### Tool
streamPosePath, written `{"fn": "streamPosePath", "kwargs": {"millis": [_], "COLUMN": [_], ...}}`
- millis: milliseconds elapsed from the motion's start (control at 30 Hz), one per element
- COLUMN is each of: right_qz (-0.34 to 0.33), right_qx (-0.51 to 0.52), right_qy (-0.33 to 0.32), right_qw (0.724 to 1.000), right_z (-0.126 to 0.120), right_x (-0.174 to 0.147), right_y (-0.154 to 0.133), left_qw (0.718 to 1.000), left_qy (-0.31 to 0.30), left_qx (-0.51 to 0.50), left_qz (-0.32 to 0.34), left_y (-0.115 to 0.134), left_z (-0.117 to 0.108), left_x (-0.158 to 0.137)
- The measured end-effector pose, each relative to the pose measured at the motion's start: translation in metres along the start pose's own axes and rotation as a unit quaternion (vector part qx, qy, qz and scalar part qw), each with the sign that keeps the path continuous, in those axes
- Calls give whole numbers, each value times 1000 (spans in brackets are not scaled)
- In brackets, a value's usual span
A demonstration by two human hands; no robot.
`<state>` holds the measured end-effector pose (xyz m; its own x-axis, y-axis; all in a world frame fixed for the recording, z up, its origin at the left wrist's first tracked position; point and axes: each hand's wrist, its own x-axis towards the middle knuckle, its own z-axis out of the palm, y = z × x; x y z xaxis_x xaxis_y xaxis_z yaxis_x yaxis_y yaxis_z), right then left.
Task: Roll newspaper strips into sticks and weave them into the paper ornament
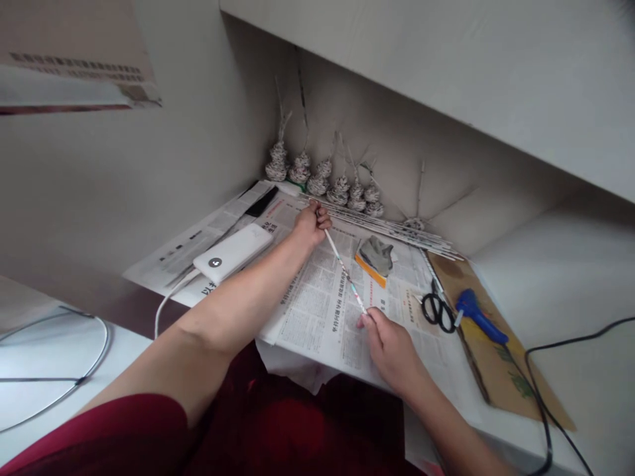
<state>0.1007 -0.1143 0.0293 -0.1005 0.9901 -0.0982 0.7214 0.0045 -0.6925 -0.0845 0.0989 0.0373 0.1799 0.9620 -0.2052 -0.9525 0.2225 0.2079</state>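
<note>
A thin rolled-paper stick, printed in patches, stretches slantwise between my two hands over the newspaper. My left hand is closed around its far end, close to a long bundle of similar paper sticks. Nearer to me, my right hand pinches the other end between thumb and fingers. To the right of the stick lies a crumpled grey cloth on an orange-yellow piece. Behind the bundle stand several gourd-shaped woven paper pieces with loose ends pointing up.
Black-handled scissors and a blue glue gun lie at the right, by a cardboard sheet. A black cord runs there. A white power bank with a cable sits left. A shelf panel overhangs the table.
</note>
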Motion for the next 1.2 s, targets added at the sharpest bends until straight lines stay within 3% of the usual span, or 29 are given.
{"fn": "streamPosePath", "kwargs": {"millis": [67,167,233,300,333,400,533,633,667,733,800,867,933,1000,1067,1133,1200], "right_qz": [74,152,159,164,166,172,149,67,30,-28,-22,46,107,129,133,138,144], "right_qx": [208,483,574,603,598,560,417,189,109,18,65,226,404,529,594,609,583], "right_qy": [-86,-204,-238,-256,-263,-261,-198,-114,-74,-5,-5,-95,-192,-241,-257,-272,-268], "right_qw": [972,838,767,738,739,768,875,973,991,999,998,969,888,804,751,732,753], "right_z": [4,7,10,13,14,13,0,-7,-6,-2,4,9,13,16,20,24,25], "right_x": [1,-3,-7,-11,-12,-11,3,17,22,28,31,30,28,26,24,22,18], "right_y": [1,4,6,7,7,4,-7,-13,-14,-14,-13,-11,-10,-8,-7,-8,-10], "left_qw": [1000,1000,1000,999,999,999,1000,999,999,999,999,999,999,999,999,998,999], "left_qy": [-5,-12,-14,-20,-22,-16,-5,-7,-2,10,14,8,0,-5,-12,-23,-23], "left_qx": [-1,-2,-4,-6,-5,0,11,23,27,30,29,27,26,22,17,16,19], "left_qz": [-7,-16,-23,-33,-35,-32,-28,-28,-24,-11,-8,-15,-25,-31,-41,-50,-40], "left_y": [1,1,0,-1,-1,-2,-7,-10,-11,-11,-9,-7,-6,-6,-6,-5,-3], "left_z": [1,3,4,4,4,4,3,3,3,2,2,2,3,5,6,7,7], "left_x": [-2,-4,-5,-5,-5,-5,-4,-4,-4,-3,-3,-3,-4,-6,-8,-9,-9]}}
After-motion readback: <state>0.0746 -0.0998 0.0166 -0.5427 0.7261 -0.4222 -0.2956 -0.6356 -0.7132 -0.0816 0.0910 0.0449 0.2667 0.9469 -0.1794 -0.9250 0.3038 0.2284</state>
